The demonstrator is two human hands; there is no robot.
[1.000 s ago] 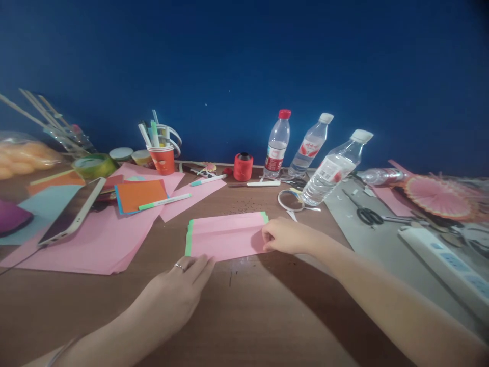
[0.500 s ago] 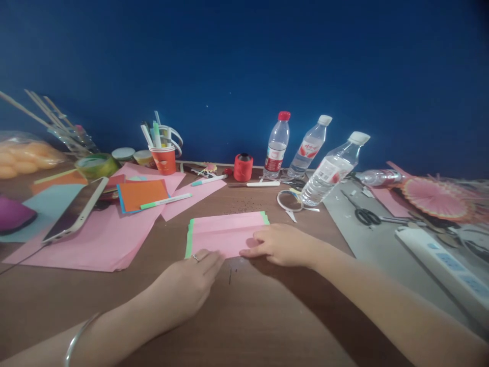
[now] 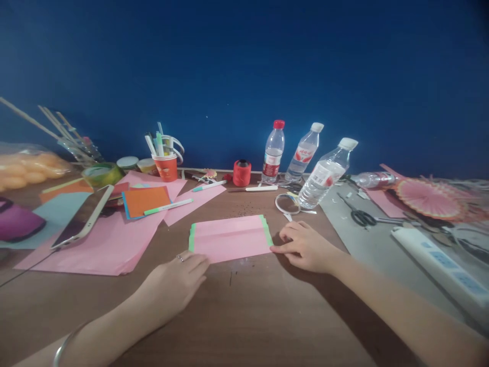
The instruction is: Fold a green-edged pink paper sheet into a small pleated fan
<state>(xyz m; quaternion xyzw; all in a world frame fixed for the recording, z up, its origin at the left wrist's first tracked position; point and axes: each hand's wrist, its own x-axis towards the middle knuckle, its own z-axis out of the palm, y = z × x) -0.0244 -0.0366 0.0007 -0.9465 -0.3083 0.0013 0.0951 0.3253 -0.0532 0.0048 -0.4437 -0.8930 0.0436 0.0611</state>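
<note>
Pink paper (image 3: 231, 237) — creased oblong — left hand (image 3: 178, 280) flat, right hand (image 3: 305, 248) half-curled, neither gripping

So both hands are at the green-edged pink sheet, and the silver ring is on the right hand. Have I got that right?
Not quite: the head view shows the silver ring on the left hand, not the right hand. Both hands are indeed at the green-edged pink sheet.

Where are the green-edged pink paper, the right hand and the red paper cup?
Green-edged pink paper (image 3: 231, 242): head view, middle of its pink face.
Right hand (image 3: 308, 247): head view, back of the hand.
Red paper cup (image 3: 165, 169): head view, front wall.
</note>
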